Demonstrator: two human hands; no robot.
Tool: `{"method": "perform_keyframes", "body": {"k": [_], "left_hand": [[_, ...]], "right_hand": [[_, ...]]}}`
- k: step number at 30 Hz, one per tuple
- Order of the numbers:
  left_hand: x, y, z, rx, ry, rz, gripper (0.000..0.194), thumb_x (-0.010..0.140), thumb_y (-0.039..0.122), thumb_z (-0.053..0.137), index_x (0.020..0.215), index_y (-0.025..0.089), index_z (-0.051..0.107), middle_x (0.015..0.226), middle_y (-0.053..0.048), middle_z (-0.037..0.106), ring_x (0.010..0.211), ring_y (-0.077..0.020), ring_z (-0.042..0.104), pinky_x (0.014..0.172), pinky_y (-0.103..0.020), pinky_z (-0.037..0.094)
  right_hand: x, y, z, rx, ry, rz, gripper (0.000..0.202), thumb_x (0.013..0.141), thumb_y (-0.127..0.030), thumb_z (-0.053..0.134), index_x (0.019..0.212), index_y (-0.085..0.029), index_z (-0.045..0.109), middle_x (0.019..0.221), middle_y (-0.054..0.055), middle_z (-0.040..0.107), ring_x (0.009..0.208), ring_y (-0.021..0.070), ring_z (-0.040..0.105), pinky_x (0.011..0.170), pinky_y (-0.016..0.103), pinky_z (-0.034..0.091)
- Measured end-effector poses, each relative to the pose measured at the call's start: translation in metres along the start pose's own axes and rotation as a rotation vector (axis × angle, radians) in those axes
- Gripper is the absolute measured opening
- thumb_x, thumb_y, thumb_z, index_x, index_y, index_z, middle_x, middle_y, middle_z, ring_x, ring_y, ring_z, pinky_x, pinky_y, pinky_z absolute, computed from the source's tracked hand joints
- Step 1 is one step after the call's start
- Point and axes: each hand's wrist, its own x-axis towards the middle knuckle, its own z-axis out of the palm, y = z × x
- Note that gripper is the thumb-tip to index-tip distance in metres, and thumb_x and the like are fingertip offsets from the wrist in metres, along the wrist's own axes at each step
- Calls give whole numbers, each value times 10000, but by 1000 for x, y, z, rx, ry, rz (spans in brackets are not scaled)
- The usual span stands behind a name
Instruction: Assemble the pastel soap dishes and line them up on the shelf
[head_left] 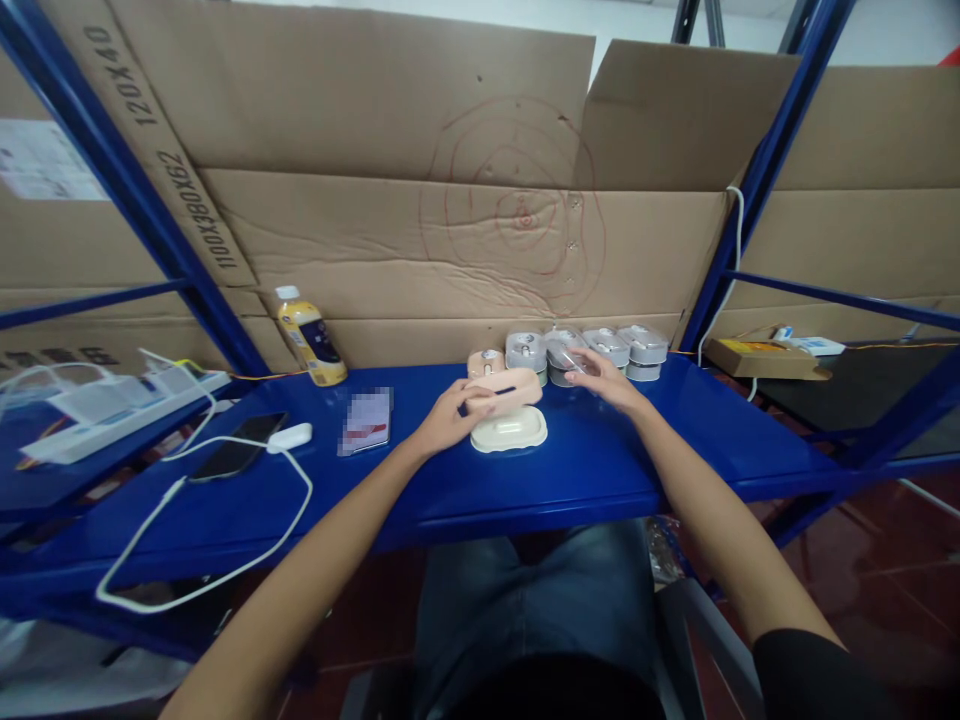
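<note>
My left hand grips the left end of a pale pink oblong piece with a dark slot. That piece is tilted just above a cream oval tray-like part, which lies on the blue table. To the right, my right hand has its fingers round a clear, see-through piece, in front of the row of containers. Behind my left hand sits a pink container. Grey containers with clear lids stand stacked along the back.
On the blue table lie a phone and a dark phone with a white cable. A yellow bottle stands at the back left, near a power strip. Cardboard walls the back.
</note>
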Motion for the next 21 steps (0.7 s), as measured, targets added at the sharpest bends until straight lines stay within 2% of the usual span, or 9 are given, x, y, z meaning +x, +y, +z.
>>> {"method": "perform_keyframes", "body": {"k": [2, 4, 7, 10, 13, 15, 18, 21], "left_hand": [[1, -2, -4, 5, 138, -51, 375, 963, 436, 546, 1187, 186, 713, 1274, -119, 645, 1250, -270, 599, 1131, -442, 444], [1, -2, -8, 19, 174, -73, 381, 968, 424, 529, 1212, 186, 700, 1307, -120, 631, 1270, -267, 590, 1146, -443, 434], [-3, 1, -9, 56, 21, -4, 385, 944, 446, 578, 1213, 204, 710, 1328, -112, 608, 1287, -277, 577, 1164, -459, 421], [-7, 6, -4, 85, -183, 50, 394, 934, 471, 617, 1219, 222, 727, 1285, -112, 620, 1256, -289, 594, 1146, -469, 440], [-8, 12, 2, 57, -292, 77, 416, 928, 487, 646, 1244, 227, 721, 1293, -119, 640, 1260, -297, 605, 1149, -467, 437], [-8, 13, 6, 7, -272, 58, 559, 878, 504, 718, 1353, 221, 643, 1375, -127, 626, 1313, -312, 585, 1161, -472, 428], [-7, 13, 10, -87, -207, -46, 930, 723, 524, 859, 1493, 182, 466, 1461, -169, 589, 1336, -349, 583, 1134, -498, 457], [-6, 12, 11, -167, -214, -99, 1023, 643, 506, 908, 1493, 170, 447, 1471, -191, 587, 1329, -368, 595, 1119, -516, 470]], "right_hand": [[1, 2, 0, 15, 1, -5, 740, 787, -531, 788, 1431, -253, 554, 1307, 105, 692, 1194, 288, 669, 1027, 499, 560], [2, 4, 1, 33, -5, 0, 740, 796, -549, 775, 1438, -262, 546, 1305, 105, 694, 1170, 288, 684, 993, 486, 581], [1, 4, 3, 43, -17, 1, 750, 809, -577, 756, 1455, -264, 537, 1332, 110, 687, 1163, 293, 696, 987, 495, 582], [-4, 0, 8, 11, -43, -63, 766, 801, -559, 773, 1469, -267, 538, 1450, 99, 626, 1281, 291, 639, 1086, 503, 522], [-11, -7, 18, -27, -190, -153, 840, 719, -504, 858, 1467, -276, 553, 1538, 83, 557, 1379, 294, 568, 1159, 509, 458], [-14, -14, 26, -89, -313, -201, 886, 664, -478, 906, 1457, -270, 570, 1511, 87, 584, 1375, 298, 571, 1172, 525, 439], [-14, -23, 42, -203, -416, -288, 902, 642, -473, 928, 1451, -270, 586, 1472, 86, 620, 1357, 293, 586, 1184, 518, 422], [-11, -29, 55, -268, -453, -351, 908, 646, -479, 929, 1460, -270, 585, 1469, 88, 626, 1349, 298, 596, 1176, 508, 430]]}}
